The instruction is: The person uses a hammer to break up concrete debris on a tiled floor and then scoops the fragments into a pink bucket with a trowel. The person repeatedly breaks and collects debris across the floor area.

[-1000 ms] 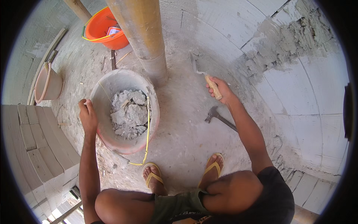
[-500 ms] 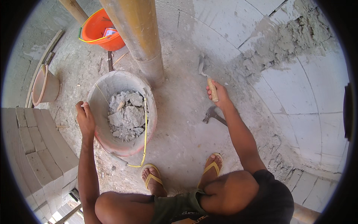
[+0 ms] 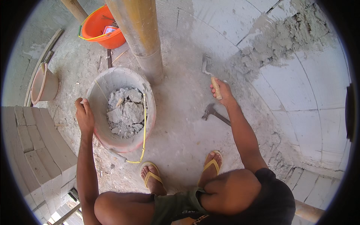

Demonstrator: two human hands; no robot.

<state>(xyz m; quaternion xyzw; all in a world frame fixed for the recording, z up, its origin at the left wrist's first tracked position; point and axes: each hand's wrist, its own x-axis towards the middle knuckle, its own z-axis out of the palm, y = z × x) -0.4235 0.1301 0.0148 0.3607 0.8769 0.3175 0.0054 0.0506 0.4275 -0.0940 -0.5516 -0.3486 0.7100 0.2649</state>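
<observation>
In my right hand [image 3: 223, 93] is the wooden handle of a trowel [image 3: 216, 87], my fingers wrapped round it. Its grey metal blade points away from me, at the dusty floor near the block wall. Just below that hand lies a claw hammer [image 3: 213, 112], its handle partly hidden under my forearm. My left hand [image 3: 84, 114] hangs beside the left rim of a mortar-crusted bucket [image 3: 98, 129], loosely curled, with thumb and forefinger a little apart and nothing visible between them. Grey rubble chunks [image 3: 129, 112] fill the bucket's bottom. Its yellow handle [image 3: 144, 127] hangs over the near right side.
A bamboo post [image 3: 144, 41] rises behind the bucket. Beyond stands an orange bucket [image 3: 112, 40] holding small items; a pale bucket [image 3: 52, 88] tilts at left. Stacked blocks [image 3: 39, 150] flank my left. Wet mortar [image 3: 288, 41] clings to the block wall [image 3: 288, 84] at right.
The trowel and my right hand have shifted slightly toward me and right. The left hand stays beside the bucket. The whole view has moved a little.
</observation>
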